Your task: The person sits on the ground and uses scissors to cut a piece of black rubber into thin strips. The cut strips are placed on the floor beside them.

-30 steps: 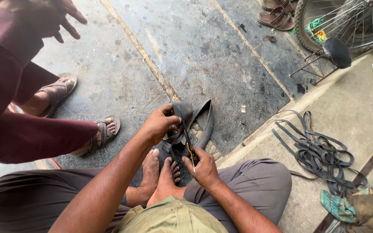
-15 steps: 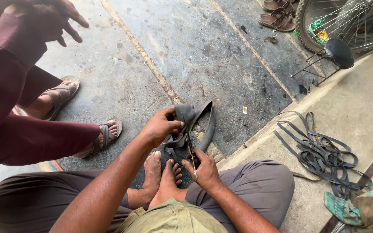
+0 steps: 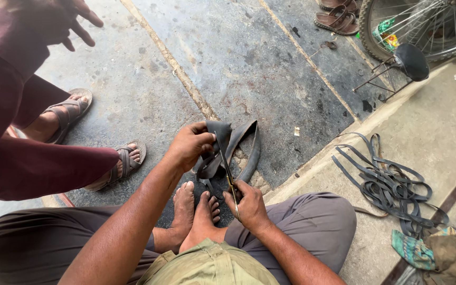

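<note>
1. Counts: two working hands, one black rubber inner tube [image 3: 238,148], one pair of scissors [image 3: 227,171], one heap of black rubber strips [image 3: 391,182], one bicycle wheel [image 3: 423,26] and two pairs of sandals, one pair [image 3: 339,16] lying loose at the top edge and one pair [image 3: 101,137] worn by a second, standing person in maroon clothing.
2. The inner tube was flat, limp and folded into a loop, its surface dull black. It lay on the concrete floor [image 3: 249,63] just ahead of the seated person's two bare feet [image 3: 196,211].
3. The left hand [image 3: 188,145] pinched the folded upper edge of the tube, fingers clenched on the rubber.
4. The right hand [image 3: 246,203] gripped the scissor handles, fingers closed around them; the blades pointed away from the body, lying against the tube.
5. The strip heap lay well apart to the right on a paler slab, near a crumpled cloth [image 3: 434,250].
6. No container appeared.
</note>
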